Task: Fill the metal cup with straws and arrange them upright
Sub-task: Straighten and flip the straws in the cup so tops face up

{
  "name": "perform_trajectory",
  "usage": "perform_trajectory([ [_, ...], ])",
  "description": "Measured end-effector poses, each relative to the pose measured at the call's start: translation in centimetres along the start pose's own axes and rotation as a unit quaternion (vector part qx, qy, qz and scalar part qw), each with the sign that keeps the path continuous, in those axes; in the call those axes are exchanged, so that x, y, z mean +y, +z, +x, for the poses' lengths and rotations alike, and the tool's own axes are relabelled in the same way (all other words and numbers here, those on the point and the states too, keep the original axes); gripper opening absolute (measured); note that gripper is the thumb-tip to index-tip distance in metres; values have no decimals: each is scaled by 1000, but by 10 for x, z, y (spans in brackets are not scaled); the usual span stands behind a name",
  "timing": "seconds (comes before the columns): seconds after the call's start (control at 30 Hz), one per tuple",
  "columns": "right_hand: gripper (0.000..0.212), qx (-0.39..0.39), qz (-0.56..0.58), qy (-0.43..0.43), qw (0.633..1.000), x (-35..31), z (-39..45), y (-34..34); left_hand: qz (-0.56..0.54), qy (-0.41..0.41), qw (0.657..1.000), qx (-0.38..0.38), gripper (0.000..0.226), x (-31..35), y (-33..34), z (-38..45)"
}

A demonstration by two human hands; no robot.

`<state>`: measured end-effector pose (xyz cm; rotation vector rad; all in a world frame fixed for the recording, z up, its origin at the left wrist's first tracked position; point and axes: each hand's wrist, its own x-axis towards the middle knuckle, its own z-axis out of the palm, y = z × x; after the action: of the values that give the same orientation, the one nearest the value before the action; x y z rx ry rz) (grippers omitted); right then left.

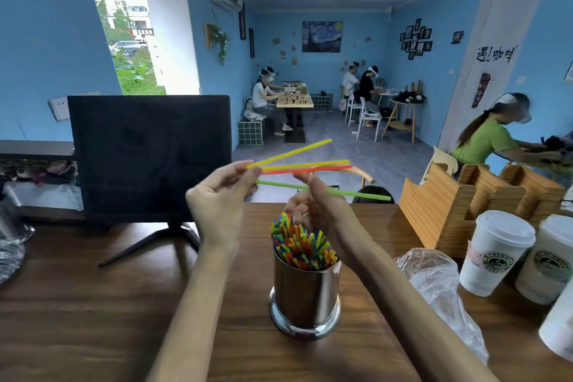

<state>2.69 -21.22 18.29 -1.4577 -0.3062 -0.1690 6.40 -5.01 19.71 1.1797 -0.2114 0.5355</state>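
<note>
Your left hand pinches four loose straws fanned sideways | your right hand grips them midway | metal cup: shiny, upright on wooden counter below hands, packed with multicoloured standing straws.

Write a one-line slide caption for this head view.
Both hands hold loose straws above a straw-filled metal cup.
</note>
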Motion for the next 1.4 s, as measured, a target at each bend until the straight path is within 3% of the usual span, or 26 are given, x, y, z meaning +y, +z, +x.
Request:
perform_trajectory([
  [0.1,62,72,141,72,985,-10,13,-3,-15,-56,998,-5,14,-10,1,-20],
  [0.2,40,153,156,73,973,-8,25,-9,-45,-102,994,-12,13,-19,0,-34],
  [0.33,39,172,113,55,977,0,33,-13,-29,-135,989,-43,13,-32,-4,-47],
  [0.4,41,157,66,40,985,0,32,-16,19,-119,989,-81,22,-40,-10,-47],
  [0.53,45,116,-58,12,991,-10,25,-21,160,-60,972,-160,15,-46,-20,-41],
  [0.7,33,95,-253,-59,961,-27,19,-28,280,-30,921,-269,19,-30,-15,-34],
  [0.8,29,86,-330,-65,938,-38,16,-34,266,-38,920,-285,26,-19,-8,-28],
  [0.93,31,66,-435,-58,896,-42,12,-33,208,8,951,-228,33,-5,10,-22],
  [1.1,36,30,-513,-79,854,-30,10,-26,116,-15,968,-222,31,12,40,-11],
  [1.27,36,19,-447,-50,893,-22,12,-22,111,-15,965,-239,24,12,47,-2],
  [1.4,40,-21,-444,-60,894,-6,11,-22,139,-37,957,-254,16,5,43,6],
])
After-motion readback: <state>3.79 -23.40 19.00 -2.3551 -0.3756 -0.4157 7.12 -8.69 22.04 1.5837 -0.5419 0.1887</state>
